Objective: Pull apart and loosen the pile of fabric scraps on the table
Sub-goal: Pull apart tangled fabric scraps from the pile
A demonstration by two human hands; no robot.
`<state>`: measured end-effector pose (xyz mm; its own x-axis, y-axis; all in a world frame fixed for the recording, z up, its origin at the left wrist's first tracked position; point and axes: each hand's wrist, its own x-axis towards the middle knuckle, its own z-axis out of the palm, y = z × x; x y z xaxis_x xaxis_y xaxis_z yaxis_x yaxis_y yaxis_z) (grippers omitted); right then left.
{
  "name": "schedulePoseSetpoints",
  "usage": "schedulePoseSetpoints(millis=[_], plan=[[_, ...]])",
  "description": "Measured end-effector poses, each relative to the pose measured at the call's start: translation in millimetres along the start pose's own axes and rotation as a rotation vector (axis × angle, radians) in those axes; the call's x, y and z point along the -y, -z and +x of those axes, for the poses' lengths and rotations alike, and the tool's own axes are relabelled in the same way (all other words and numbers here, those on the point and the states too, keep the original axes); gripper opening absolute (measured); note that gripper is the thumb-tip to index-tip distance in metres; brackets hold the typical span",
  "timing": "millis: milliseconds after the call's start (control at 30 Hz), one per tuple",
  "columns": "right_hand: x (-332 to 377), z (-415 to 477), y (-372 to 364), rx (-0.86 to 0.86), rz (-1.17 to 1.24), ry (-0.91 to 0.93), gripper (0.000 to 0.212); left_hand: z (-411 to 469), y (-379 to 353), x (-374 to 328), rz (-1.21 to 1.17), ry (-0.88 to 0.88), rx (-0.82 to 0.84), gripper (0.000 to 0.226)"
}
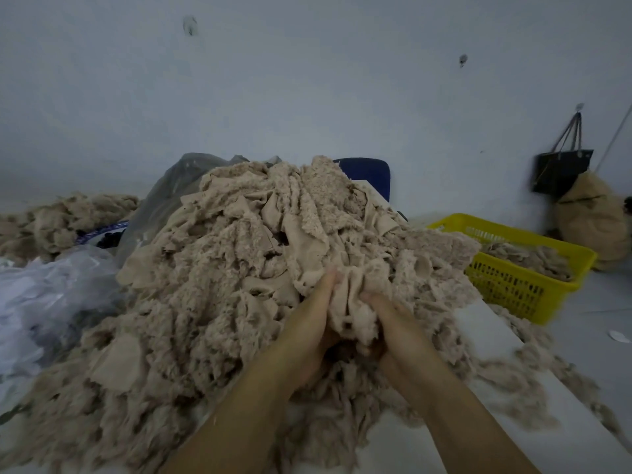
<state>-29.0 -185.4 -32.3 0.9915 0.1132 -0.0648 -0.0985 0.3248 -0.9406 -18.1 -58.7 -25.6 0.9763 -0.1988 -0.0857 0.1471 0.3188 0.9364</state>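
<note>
Fabric scraps [222, 268] in a beige, fleecy cloth rise in one big heap on the white counter [564, 432], starting under my fingers and climbing away beyond them. I see both hands low on the near slope with a clump [352, 309] of the cloth bunched between them.

The left hand [304, 330] lies against the clump's left flank. Its fingers [326, 285] run nearly straight up the cloth, close together, with the tips sunk into the folds; the thumb is hidden from me. The right hand [396, 330] shows its back to the camera. Its fingers [372, 301] bend over and tuck into the clump's right side, gripping it. The two hands are close, with only the bunched cloth between them.

Right of the fingers and further off stands a yellow basket [506, 285] with slotted walls, holding more of the same scraps. Beyond it a black bag [561, 172] hangs by its straps on the wall [307, 80], above a stuffed tan sack [591, 220].

Left of the fingers lies crumpled clear plastic [44, 295], and a grey plastic bag [164, 196] leans against the heap's far left side. Between them a blue and white item [102, 230] peeks out; it is too blurred for me to tell whether it carries print. Loose scraps trail across the counter to the right of my right wrist.
</note>
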Motion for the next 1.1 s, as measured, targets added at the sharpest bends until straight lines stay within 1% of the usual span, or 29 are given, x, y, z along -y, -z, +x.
schedulePoseSetpoints(millis=[33,67,100,133,167,233,300,367,433,500,533,633,667,700,733,767,833,867,900,933,967,1000,1033,1067,1100], plan=[[3,0,1,-0.014,0.023,-0.015,0.021,-3,1,2,0.083,-0.007,0.005,0.059],[6,1,3,-0.014,0.036,-0.021,0.023,-3,3,6,0.198,-0.016,-0.004,0.046],[7,2,5,-0.010,0.048,-0.024,0.024,-3,5,9,0.330,-0.031,-0.034,0.038],[7,3,7,-0.003,0.054,-0.024,0.026,-1,8,12,0.452,-0.056,-0.055,0.036],[8,4,10,-0.002,0.047,-0.020,0.027,0,9,15,0.524,-0.076,-0.063,0.036],[7,5,14,-0.019,-0.011,-0.014,0.027,1,8,16,0.594,-0.106,-0.086,0.037],[5,6,20,-0.051,-0.083,-0.046,0.027,1,8,15,0.643,-0.152,-0.145,0.033],[5,6,26,-0.084,-0.141,-0.084,0.023,0,9,10,0.598,-0.196,-0.192,0.029],[10,8,33,-0.107,-0.175,-0.094,0.022,-1,9,2,0.553,-0.225,-0.179,0.028],[20,11,37,-0.115,-0.161,-0.074,0.023,-2,6,-5,0.516,-0.232,-0.157,0.029],[25,13,39,-0.111,-0.144,-0.062,0.023,-1,5,-7,0.462,-0.236,-0.177,0.030],[38,15,47,-0.131,-0.064,-0.053,0.031,3,12,-18,0.097,-0.238,-0.352,0.031],[40,15,52,-0.148,-0.025,-0.059,0.033,4,18,-22,0.019,-0.245,-0.398,0.032],[39,14,56,-0.153,-0.003,-0.070,0.035,4,23,-24,0.016,-0.252,-0.426,0.032],[36,13,58,-0.145,-0.008,-0.091,0.036,4,26,-25,0.069,-0.259,-0.435,0.031],[31,13,59,-0.126,-0.035,-0.119,0.036,3,27,-26,0.174,-0.257,-0.417,0.030],[27,17,57,-0.084,-0.088,-0.138,0.033,-1,26,-25,0.517,-0.214,-0.294,0.032],[29,19,57,-0.092,-0.058,-0.084,0.031,0,25,-24,0.728,-0.180,-0.194,0.033],[34,23,59,-0.117,0.064,0.022,0.031,0,25,-24,0.907,-0.140,-0.094,0.035],[42,27,62,-0.136,0.271,0.133,0.034,2,24,-24,1.009,-0.106,-0.036,0.038],[49,31,65,-0.149,0.470,0.212,0.043,5,24,-25,1.041,-0.093,-0.035,0.043],[52,35,67,-0.174,0.560,0.241,0.057,9,26,-25,1.051,-0.119,-0.083,0.048],[51,38,65,-0.201,0.489,0.228,0.065,15,27,-25,1.066,-0.174,-0.157,0.046],[44,39,57,-0.216,0.280,0.193,0.059,20,29,-26,1.059,-0.233,-0.248,0.038],[32,42,45,-0.217,0.009,0.177,0.048,26,31,-26,0.995,-0.257,-0.333,0.025]])
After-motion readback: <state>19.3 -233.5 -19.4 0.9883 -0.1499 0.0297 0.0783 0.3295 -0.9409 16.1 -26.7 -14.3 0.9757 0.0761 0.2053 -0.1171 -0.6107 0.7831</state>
